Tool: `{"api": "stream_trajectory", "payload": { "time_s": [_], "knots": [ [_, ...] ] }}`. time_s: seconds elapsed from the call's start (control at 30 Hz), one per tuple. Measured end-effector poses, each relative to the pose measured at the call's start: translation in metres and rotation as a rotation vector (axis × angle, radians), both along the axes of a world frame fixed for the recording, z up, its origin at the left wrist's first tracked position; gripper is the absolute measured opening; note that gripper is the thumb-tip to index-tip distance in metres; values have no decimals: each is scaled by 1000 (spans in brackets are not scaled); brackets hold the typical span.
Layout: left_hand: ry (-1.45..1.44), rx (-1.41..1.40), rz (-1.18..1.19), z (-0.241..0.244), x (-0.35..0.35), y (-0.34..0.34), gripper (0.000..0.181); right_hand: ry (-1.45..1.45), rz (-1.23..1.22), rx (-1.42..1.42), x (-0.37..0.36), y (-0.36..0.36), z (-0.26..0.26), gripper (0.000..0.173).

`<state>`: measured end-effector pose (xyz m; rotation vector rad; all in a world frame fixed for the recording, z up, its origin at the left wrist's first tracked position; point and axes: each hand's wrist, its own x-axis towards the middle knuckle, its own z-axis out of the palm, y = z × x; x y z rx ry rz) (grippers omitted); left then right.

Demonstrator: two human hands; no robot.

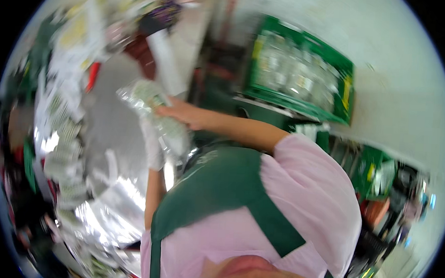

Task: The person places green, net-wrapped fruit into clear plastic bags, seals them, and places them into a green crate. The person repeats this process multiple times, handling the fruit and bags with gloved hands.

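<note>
My bare right hand (180,112) lies with its fingers on a clear plastic bag (143,93) of pale green contents, blurred by motion. My left hand (152,144), in a whitish glove, supports the same bag from its left and lower side; its fingers are largely hidden. Below the bag is a shiny metal work table (114,114). Along the table's far left side lie several clear packs with pale green, ridged contents (65,149). A small white strip (111,167) rests on the metal.
A red-handled object (93,76) and white plastic bags (76,48) lie at the table's upper left. A green crate (299,109) of clear packs stands against the wall at upper right. Another green crate (368,171) is at the right. Part of a person's hand (53,228) shows at lower left.
</note>
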<state>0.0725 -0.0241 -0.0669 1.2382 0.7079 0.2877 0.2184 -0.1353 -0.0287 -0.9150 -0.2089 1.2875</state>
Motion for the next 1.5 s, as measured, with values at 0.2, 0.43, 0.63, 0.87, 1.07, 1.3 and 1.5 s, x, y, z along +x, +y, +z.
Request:
{"api": "stream_trajectory", "payload": {
  "time_s": [0.2, 0.43, 0.63, 0.87, 1.07, 1.3, 1.5],
  "knots": [
    [110, 108, -201, 43, 98, -90, 59, 29, -280, -51, 105, -176, -21, 67],
    [242, 77, -395, 4, 151, -146, 59, -379, -733, -677, 217, -485, -82, 83],
    [282, 81, -526, 4, 210, -184, 50, -432, -615, -1075, 227, -589, -221, 90],
    [412, 174, -351, 23, 184, -192, 44, -835, -551, -1163, 242, -520, -239, 114],
    [199, 331, -270, -5, 103, -128, 49, -1186, 502, -1867, 240, -581, -273, 64],
    [293, 125, 222, 36, -67, -61, 49, -1916, -551, -999, 283, -276, -136, 44],
    [180, 155, 439, 47, -128, -1, 47, -1222, 51, 75, 113, 207, -29, 29]
  ]
}}
